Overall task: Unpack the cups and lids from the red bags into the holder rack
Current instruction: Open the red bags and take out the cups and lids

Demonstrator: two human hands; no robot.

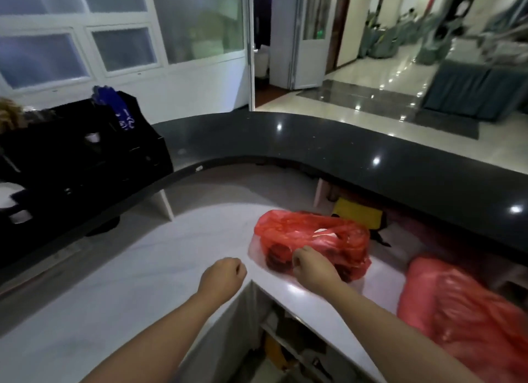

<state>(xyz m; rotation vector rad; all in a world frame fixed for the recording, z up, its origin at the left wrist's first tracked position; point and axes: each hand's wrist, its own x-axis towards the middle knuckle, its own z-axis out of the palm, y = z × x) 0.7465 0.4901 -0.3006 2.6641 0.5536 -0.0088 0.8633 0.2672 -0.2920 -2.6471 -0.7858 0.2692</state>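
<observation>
Head view is showing the right hand (pixel 310 264) pinching the near edge of a red bag (pixel 314 240) lying on the white worktop (pixel 143 268); the left hand (pixel 224 277) is hanging clenched, holding nothing. The film is looking thin, slippery and tear-prone, the contents probably light; gathering the bag mouth appears safest.
</observation>
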